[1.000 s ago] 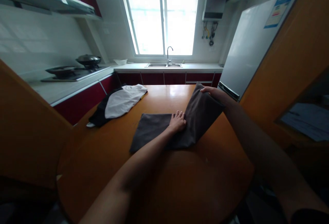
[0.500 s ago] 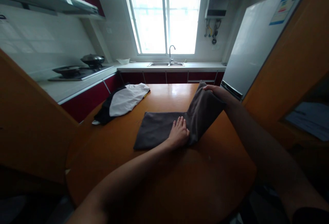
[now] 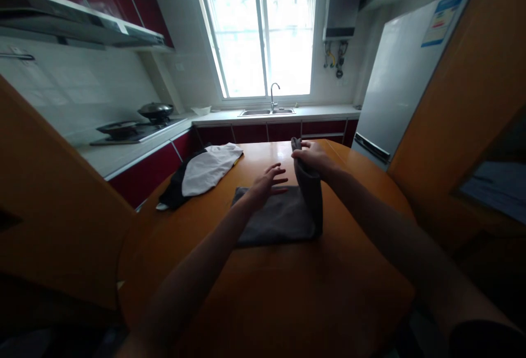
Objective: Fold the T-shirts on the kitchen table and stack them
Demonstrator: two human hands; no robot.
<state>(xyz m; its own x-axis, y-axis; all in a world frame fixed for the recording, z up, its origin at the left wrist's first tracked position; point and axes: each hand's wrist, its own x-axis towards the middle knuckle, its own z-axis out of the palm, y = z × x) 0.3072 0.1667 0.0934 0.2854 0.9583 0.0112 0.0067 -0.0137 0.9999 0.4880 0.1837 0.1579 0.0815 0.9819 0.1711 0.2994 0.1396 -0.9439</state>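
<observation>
A dark grey cloth (image 3: 283,218) lies on the round wooden table (image 3: 312,298), its left part flat and its right part lifted upright. My right hand (image 3: 313,156) pinches the upper edge of that raised part. Over the flat part is my left hand (image 3: 267,184), fingers spread, holding nothing; whether it touches the fabric is hard to tell.
White and black garments (image 3: 209,171) lie in a heap at the table's back left. Beyond are a counter with a sink (image 3: 267,112), a stove with a lidded pan (image 3: 155,110), and a fridge (image 3: 405,73) on the right.
My right hand has moved left with the cloth's raised part, which now stands nearer the flat part. My left hand has lifted and shifted left and away from me. The camera view has tilted slightly.
</observation>
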